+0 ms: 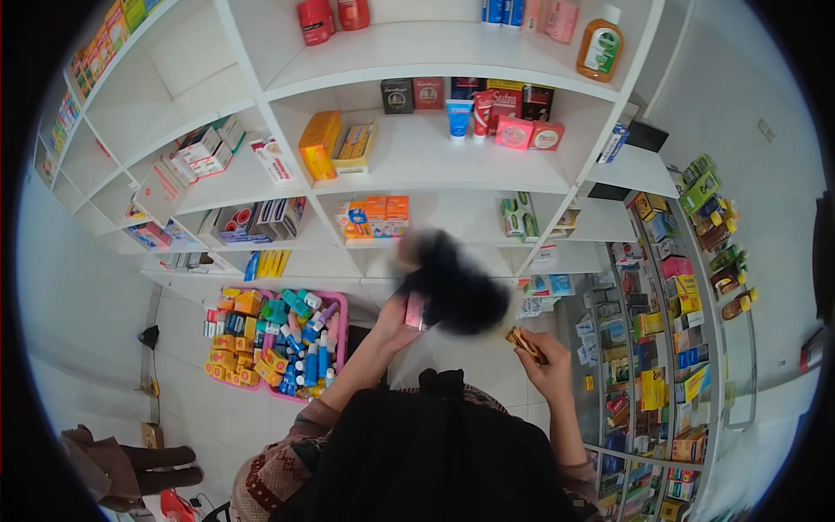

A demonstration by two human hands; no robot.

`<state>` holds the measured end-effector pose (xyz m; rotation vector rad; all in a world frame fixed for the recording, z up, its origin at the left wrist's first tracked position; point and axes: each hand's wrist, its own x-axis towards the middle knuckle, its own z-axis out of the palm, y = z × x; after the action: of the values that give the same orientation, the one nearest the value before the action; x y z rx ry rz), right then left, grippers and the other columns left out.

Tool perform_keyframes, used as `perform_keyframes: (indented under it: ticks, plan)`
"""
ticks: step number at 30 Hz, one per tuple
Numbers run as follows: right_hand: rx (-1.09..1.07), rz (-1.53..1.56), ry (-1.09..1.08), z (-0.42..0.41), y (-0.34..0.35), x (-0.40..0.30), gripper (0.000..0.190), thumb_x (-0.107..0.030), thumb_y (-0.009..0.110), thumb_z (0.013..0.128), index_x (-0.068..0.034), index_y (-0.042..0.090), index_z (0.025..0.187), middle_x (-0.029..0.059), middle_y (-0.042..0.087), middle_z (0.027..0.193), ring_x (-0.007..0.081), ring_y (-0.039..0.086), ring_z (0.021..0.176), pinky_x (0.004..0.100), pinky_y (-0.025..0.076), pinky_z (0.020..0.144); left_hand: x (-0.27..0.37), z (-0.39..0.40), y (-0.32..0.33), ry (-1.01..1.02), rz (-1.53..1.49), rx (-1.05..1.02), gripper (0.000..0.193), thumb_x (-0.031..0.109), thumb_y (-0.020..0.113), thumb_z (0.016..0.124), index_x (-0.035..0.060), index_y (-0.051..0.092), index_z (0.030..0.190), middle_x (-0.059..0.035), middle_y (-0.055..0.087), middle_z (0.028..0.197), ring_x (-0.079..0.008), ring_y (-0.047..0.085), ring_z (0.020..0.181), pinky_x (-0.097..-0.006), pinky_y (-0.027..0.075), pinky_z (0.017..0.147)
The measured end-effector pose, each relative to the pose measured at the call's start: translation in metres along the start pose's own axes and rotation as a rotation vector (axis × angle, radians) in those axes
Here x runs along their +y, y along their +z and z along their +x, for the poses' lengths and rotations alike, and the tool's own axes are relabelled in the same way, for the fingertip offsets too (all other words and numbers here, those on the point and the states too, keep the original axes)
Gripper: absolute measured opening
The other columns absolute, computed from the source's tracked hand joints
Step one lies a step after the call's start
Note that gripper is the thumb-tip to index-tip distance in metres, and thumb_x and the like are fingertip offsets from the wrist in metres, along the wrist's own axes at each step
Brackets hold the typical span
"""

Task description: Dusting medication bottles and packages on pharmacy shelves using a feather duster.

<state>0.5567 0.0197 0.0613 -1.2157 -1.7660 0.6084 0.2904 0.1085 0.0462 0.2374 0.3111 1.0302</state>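
Note:
A small pink box [415, 312] is in my left hand [393, 328], in front of the white shelving. Beside it is a dark, fluffy thing [466, 287], probably a duster, strongly blurred and partly hiding the box's right side. My right hand [546, 362], lower and to the right, grips a narrow brown-and-gold object [527, 346]. Whether this joins the dark fluffy thing cannot be told. Above my hands, a white shelf [450, 225] holds orange boxes [385, 209] at its left and green-and-white boxes [520, 218] at its right.
Pink-rimmed baskets [344, 313] of small boxes and bottles stand on the floor at left. Higher shelves hold boxes, tubes and an amber bottle [600, 51]. A glass display case [593, 391] with many packages stands at right. Another person [124, 466] is at the lower left.

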Motion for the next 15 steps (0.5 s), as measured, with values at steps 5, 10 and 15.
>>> perform_keyframes:
  ticks: [5, 10, 15]
  plan:
    - [0.127, -0.026, 0.079, -0.01, -0.005, -0.008, 0.03, -0.003, 0.074, 0.068, -0.002, 0.067, 0.097, 0.0129, 0.065, 0.083, 0.0239, 0.064, 0.074, 0.0281, 0.049, 0.065, -0.017, 0.016, 0.006, -0.014, 0.014, -0.245, 0.043, 0.033, 0.035, 0.096, 0.0038, 0.043, 0.127, -0.013, 0.055, 0.117, -0.025, 0.053, 0.109, -0.0418, 0.043, 0.095]
    - [0.123, -0.054, 0.038, -0.013, -0.024, -0.005, 0.03, -0.004, 0.074, 0.067, -0.002, 0.067, 0.096, 0.0123, 0.065, 0.083, 0.0237, 0.065, 0.073, 0.0284, 0.05, 0.064, -0.024, 0.035, 0.034, -0.027, 0.017, -0.074, 0.046, 0.035, 0.038, 0.095, 0.005, 0.041, 0.13, -0.0145, 0.055, 0.114, -0.0303, 0.054, 0.105, -0.0475, 0.042, 0.094]
    - [0.323, -0.118, -0.028, -0.02, -0.042, -0.009, 0.026, 0.0, 0.072, 0.069, 0.001, 0.064, 0.094, 0.0126, 0.065, 0.082, 0.0221, 0.064, 0.073, 0.0284, 0.05, 0.064, 0.004, 0.053, 0.107, 0.036, 0.401, -0.123, 0.045, 0.043, 0.038, 0.095, 0.0063, 0.048, 0.118, -0.0091, 0.057, 0.112, -0.0182, 0.055, 0.105, -0.0339, 0.045, 0.089]
